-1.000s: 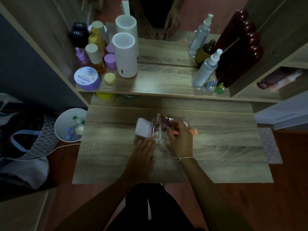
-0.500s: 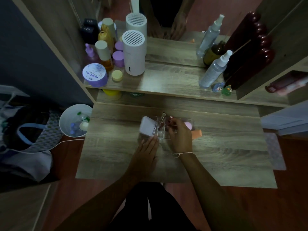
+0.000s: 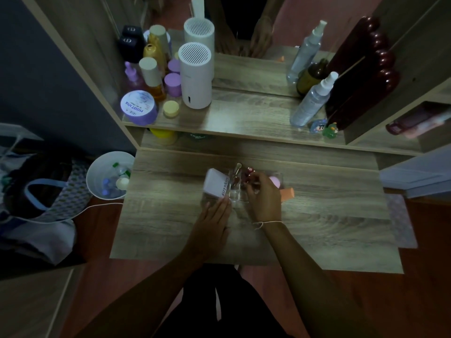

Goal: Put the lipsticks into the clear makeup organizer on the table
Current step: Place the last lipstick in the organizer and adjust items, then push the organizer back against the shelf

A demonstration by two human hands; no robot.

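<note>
The clear makeup organizer (image 3: 238, 195) stands mid-table, hard to make out in the dim light. A slim gold-capped tube (image 3: 237, 170) rises from it, and a white box printed "4U2Skin" (image 3: 216, 183) leans at its left end. My left hand (image 3: 213, 222) rests flat against the organizer's near left side, fingers touching the box. My right hand (image 3: 262, 193) is over the organizer's right part, fingers pinched on a dark red lipstick (image 3: 248, 175) with a silver end. Whether the lipstick sits in a slot is hidden by my fingers.
A pink round puff (image 3: 275, 181) and an orange block (image 3: 287, 192) lie just right of my right hand. The upper shelf holds a white cylinder (image 3: 195, 79), jars and spray bottles (image 3: 311, 101). A white bin (image 3: 109, 176) stands left of the table.
The view has shifted slightly. My right hand has drawn a little nearer over the organizer with the lipstick; my left hand stays against the organizer.
</note>
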